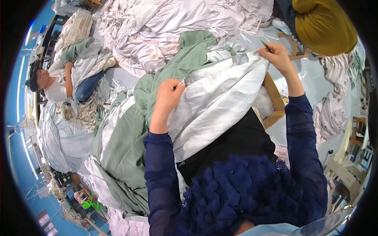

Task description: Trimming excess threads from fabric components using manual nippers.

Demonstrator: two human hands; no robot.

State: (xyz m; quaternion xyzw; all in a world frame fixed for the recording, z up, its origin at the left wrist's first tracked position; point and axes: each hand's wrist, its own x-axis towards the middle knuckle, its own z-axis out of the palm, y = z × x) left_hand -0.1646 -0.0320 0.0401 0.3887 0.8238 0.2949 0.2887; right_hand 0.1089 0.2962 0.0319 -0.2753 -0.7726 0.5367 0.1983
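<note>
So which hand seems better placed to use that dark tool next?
Probably the right hand: it holds the dark tool beside the edge of the white fabric, while the left hand pinches that fabric.

held fabric (220, 100): white | draped fabric (126, 155): sage green | sleeves (159, 173): navy | heap (197, 17): pale pink

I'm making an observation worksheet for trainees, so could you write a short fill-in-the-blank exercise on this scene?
1. A cloth coloured ____ spans from the left hand to the right hand.
2. Of these two hands, the dark pointed tool is in the ____ one.
3. The co-worker is toward the picture's ____ side.

Missing words: white; right; left.
</note>
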